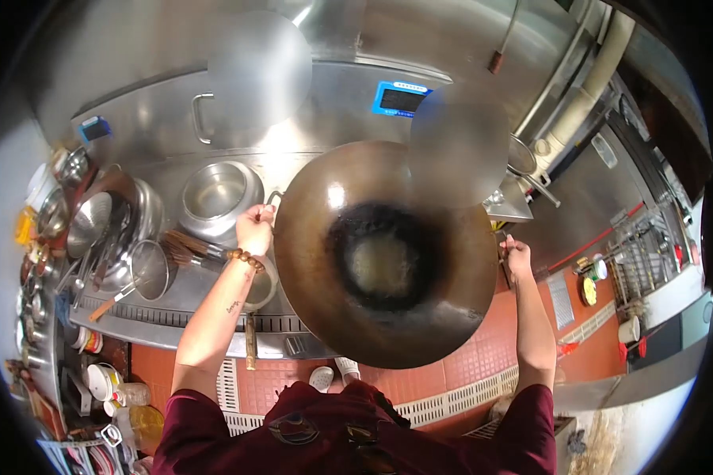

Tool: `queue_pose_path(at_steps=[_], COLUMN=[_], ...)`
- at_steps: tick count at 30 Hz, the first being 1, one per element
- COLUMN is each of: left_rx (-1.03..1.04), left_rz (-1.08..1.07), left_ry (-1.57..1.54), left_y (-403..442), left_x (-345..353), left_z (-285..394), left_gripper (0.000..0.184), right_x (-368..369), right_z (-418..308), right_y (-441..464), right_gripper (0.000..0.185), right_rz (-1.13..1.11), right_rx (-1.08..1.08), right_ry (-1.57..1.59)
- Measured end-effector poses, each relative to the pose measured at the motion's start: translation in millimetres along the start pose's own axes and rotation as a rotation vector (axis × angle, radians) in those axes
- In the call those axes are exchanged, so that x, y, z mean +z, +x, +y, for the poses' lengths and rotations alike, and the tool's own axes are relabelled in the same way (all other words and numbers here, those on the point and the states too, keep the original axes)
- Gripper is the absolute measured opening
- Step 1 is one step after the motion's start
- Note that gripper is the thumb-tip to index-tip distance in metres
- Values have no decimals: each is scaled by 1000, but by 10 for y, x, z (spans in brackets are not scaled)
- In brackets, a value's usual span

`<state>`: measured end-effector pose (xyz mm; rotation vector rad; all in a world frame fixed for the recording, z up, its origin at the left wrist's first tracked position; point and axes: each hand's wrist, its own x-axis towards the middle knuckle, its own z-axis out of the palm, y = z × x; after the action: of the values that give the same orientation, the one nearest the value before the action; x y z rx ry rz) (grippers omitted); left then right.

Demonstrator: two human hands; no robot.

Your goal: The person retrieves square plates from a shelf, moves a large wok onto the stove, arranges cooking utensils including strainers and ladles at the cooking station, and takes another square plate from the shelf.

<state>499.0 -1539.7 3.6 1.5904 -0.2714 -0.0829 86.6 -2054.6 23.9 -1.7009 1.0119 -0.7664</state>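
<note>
A large brown wok (451,293) with a blackened ring around its pale centre hangs between my two hands, its inside facing me. On its left, my left hand (254,229) is closed around the small loop handle. My right hand (516,257) grips the opposite handle at the right rim. Just below my left wrist, a ladle (261,289) with a wooden-ended handle lies partly hidden by my forearm. Close to that wrist is a bamboo brush (188,248). Behind my left hand stands a round metal pot (222,194).
A mesh strainer (152,271) and a perforated scoop (89,224) lie on the left of the steel counter (174,334). Floor drain grates (451,402) cross the red tiles. At the right stands a wire rack (638,269). Two blurred discs cover parts of the view.
</note>
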Motion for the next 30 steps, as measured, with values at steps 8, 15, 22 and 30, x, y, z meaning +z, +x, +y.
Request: queue_pose_path(at_steps=[8,15,22,30], left_rx=[-1,9,6,-57], left_rz=[173,270,307,276], left_ry=[139,131,156,220], left_y=[597,1013,1060,988], left_x=[-306,-267,-90,-96], left_z=[-516,-984,-1047,-954], left_gripper=[23,23,23,25], right_x=[1197,1674,1796,1659], right_z=[6,146,242,542], right_y=[1101,1587,1776,1998], right_gripper=[38,39,41,43], right_rz=[-81,-164,-156,-228], right_rx=[-142,-97,-75,-208], right_ry=[-129,-87,-79,-175])
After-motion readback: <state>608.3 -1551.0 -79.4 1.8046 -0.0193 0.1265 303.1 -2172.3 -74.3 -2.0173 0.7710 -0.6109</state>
